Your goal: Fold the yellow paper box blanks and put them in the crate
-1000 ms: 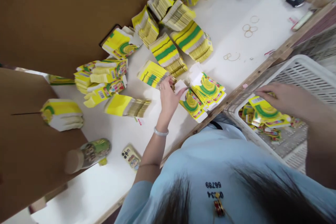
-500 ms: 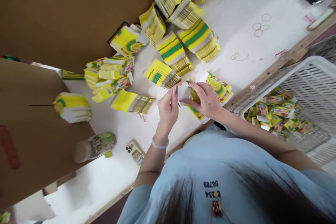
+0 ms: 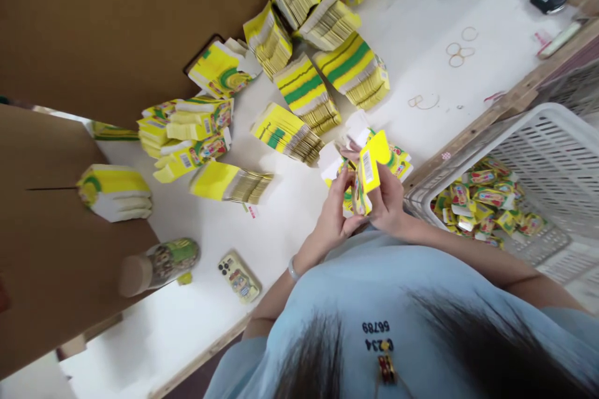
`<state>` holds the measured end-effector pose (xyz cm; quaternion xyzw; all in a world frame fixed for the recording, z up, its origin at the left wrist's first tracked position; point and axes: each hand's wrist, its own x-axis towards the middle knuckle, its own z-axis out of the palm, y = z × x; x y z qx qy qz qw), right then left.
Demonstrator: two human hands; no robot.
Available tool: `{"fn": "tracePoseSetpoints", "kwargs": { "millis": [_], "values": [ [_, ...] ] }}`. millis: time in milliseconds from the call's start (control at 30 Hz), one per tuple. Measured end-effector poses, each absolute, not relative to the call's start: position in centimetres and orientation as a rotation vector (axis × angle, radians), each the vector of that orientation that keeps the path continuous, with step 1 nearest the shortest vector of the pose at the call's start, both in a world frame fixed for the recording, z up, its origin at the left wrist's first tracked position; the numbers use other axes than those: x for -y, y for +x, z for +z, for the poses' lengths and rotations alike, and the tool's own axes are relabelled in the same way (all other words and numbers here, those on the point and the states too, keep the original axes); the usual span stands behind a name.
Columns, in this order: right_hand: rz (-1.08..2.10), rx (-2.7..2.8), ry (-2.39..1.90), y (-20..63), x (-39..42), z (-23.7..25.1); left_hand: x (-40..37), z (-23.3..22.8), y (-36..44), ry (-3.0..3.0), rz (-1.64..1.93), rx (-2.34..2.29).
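Observation:
My left hand [image 3: 334, 215] and my right hand [image 3: 390, 202] both grip one small yellow carton [image 3: 369, 168], lifted off the white table [image 3: 421, 68] near its front edge. The carton's barcode side faces up. Under and behind it lies a small pile of flat yellow-green cartons [image 3: 397, 159]. Several banded stacks of the same flat cartons [image 3: 304, 93] fan across the table beyond my hands.
A white slatted basket [image 3: 552, 137] at the right holds folded cartons [image 3: 486, 199]. Brown cardboard sheets [image 3: 116, 19] stand at the left and back. A bottle [image 3: 159, 265] and a phone [image 3: 238, 277] lie at the near left. Rubber bands [image 3: 458, 53] dot the far right.
My right hand came back from the basket to the table's edge. Both hands picked a flat carton off the pile and raised it towards me, opened up.

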<state>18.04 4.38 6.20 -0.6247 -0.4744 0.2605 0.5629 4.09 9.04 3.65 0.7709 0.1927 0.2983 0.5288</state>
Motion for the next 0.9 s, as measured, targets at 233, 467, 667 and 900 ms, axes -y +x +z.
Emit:
{"fn": "tracePoseSetpoints", "kwargs": {
  "millis": [233,467,667,900],
  "values": [
    [0.617,0.824,-1.418,17.5,-3.9,5.6,-7.8,3.1,2.6,1.722,0.789,-0.808],
    [0.608,0.939,-1.317,17.9,-1.8,3.9,-5.5,2.4,2.5,1.402,0.834,-0.772],
    [0.862,1.152,-1.361,19.7,-0.7,4.0,-6.1,3.1,1.0,1.338,0.632,-0.627],
    [0.723,1.218,-1.333,20.2,-0.2,3.2,-6.4,2.9,1.7,1.379,0.725,-0.658]
  ]
}}
